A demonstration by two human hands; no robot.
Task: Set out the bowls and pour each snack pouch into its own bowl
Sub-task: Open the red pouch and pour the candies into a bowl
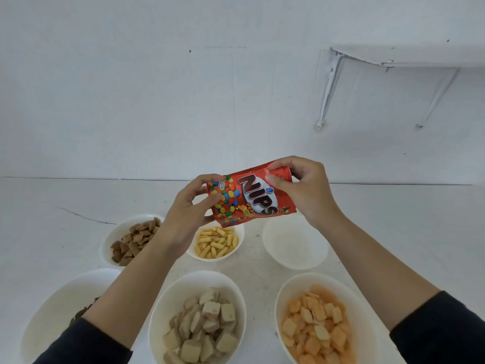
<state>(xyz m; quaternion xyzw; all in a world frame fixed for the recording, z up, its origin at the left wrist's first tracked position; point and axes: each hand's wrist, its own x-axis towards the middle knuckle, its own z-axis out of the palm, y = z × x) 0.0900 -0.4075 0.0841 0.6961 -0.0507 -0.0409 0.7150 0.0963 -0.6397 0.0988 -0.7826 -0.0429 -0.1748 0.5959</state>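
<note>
While left hand (189, 206) and right hand (307, 190) pinch a pouch (252, 198), bowls (295, 243) dot the white table (393, 232).

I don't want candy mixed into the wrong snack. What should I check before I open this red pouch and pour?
1. Firm hold: ok. The left hand and the right hand both grip the red pouch.
2. Pouch open: cannot tell. The right fingers cover its top corner.
3. Free bowl: ok. The back right bowl holds nothing.
4. Pouch lined up with that bowl: not ok. In this view it sits over the bowl of yellow sticks.
5. Front left bowl free too: cannot tell. The left arm hides part of it.
</note>
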